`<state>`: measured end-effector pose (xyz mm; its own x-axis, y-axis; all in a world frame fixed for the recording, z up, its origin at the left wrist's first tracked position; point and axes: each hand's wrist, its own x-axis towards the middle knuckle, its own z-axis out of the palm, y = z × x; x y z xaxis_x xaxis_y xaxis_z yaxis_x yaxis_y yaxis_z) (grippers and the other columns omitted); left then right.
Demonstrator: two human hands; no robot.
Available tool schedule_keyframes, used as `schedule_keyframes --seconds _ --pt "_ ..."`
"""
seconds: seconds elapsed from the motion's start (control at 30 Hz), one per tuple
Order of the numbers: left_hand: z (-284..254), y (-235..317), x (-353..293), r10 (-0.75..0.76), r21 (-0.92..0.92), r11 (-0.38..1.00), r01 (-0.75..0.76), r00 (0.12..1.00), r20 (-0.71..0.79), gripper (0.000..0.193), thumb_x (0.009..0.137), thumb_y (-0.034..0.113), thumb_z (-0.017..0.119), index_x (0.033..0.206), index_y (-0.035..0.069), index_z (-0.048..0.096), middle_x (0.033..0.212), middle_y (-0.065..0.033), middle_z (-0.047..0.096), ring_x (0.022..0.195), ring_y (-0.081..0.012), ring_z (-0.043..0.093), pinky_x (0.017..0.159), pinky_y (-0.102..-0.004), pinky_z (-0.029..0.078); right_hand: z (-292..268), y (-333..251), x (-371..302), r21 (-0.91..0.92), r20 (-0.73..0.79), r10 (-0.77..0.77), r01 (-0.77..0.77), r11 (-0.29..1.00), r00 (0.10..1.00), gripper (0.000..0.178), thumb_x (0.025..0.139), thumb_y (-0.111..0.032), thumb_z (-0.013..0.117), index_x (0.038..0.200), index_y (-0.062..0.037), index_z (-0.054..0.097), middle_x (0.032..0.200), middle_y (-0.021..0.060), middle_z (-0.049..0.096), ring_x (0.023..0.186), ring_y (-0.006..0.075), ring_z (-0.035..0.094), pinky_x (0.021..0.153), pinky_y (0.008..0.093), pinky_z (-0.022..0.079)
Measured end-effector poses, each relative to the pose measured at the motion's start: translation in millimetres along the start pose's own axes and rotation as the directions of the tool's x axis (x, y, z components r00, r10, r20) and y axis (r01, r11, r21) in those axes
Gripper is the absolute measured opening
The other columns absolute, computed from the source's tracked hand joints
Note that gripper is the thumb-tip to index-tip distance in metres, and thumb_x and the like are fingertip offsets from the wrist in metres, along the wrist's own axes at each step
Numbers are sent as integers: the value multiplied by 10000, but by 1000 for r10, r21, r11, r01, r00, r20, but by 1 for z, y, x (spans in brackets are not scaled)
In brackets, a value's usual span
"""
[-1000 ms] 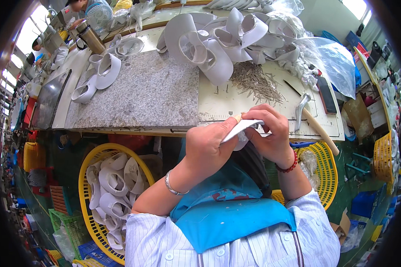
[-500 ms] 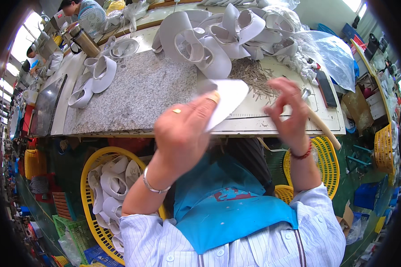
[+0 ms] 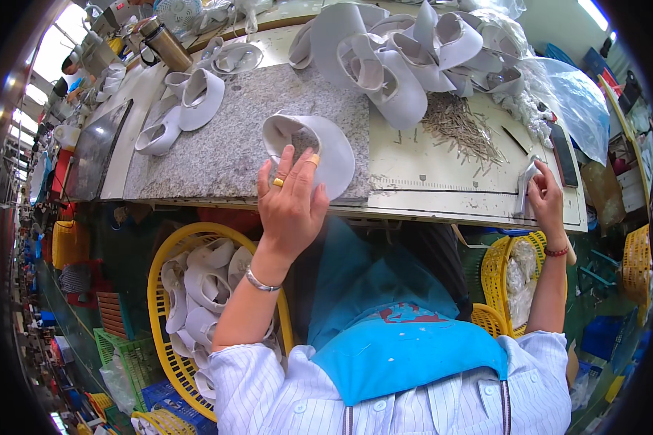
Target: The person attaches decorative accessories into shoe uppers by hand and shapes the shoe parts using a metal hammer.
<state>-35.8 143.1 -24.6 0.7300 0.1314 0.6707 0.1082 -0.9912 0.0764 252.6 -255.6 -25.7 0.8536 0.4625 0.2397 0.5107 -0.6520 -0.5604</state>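
A white, rounded shoe upper [image 3: 332, 154] with a large opening sits on the speckled stone slab [image 3: 232, 156]. My left hand [image 3: 290, 199] lies over its near side, fingers spread and touching it; a yellow band wraps one finger and a gold ring is on another. At the table's right end my right hand [image 3: 546, 196] is closed, its fingertips pinching a thin white piece [image 3: 524, 190] whose kind is unclear. A hammer lies beneath this hand; its wooden handle [image 3: 572, 254] shows past my wrist, while the rest is mostly hidden.
More white uppers [image 3: 395, 65] are heaped at the back. Small thin sticks [image 3: 464, 130] lie beside a dark phone-like slab [image 3: 563, 154]. At left stand loose uppers [image 3: 199, 98] and a metal flask [image 3: 167, 45]. Yellow baskets [image 3: 156, 304] flank my legs below the table edge.
The white upper, held up in my left hand before, now rests on the stone slab with that hand spread on it. My right hand has moved right, to the table's end. The view has shifted.
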Motion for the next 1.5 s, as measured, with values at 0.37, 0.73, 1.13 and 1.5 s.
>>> schedule_keyframes --seconds 0.37,0.73,1.13,1.5 --pt "16 1 10 -123 -113 987 112 988 -98 238 756 144 713 963 31 681 1158 -97 642 1174 -315 568 969 -424 390 -1 -143 3 923 285 -179 -219 315 942 522 897 -158 632 1362 32 492 988 42 607 763 75 538 655 211 458" --pt "7 2 0 -77 63 994 89 982 -170 217 810 149 674 973 11 709 1174 -122 649 1188 -388 572 950 -447 449 111 -266 38 757 550 -284 -326 566 785 270 959 -215 623 1084 24 610 809 53 626 613 58 554 473 197 451" --pt "10 3 -7 -213 7 977 215 969 -127 223 849 128 651 1009 -11 722 1172 -107 660 1229 -417 531 988 -455 437 137 -273 48 629 694 -161 -482 610 702 257 1001 -284 560 902 -47 570 732 -32 519 569 21 469 425 186 380" --pt "19 0 -10 -237 -171 963 208 956 -172 229 863 83 627 1040 -35 712 1178 -113 651 1257 -429 499 1033 -460 415 132 -286 41 538 349 -677 453 711 648 177 944 -161 607 962 14 625 796 102 613 701 228 585 633 344 477"
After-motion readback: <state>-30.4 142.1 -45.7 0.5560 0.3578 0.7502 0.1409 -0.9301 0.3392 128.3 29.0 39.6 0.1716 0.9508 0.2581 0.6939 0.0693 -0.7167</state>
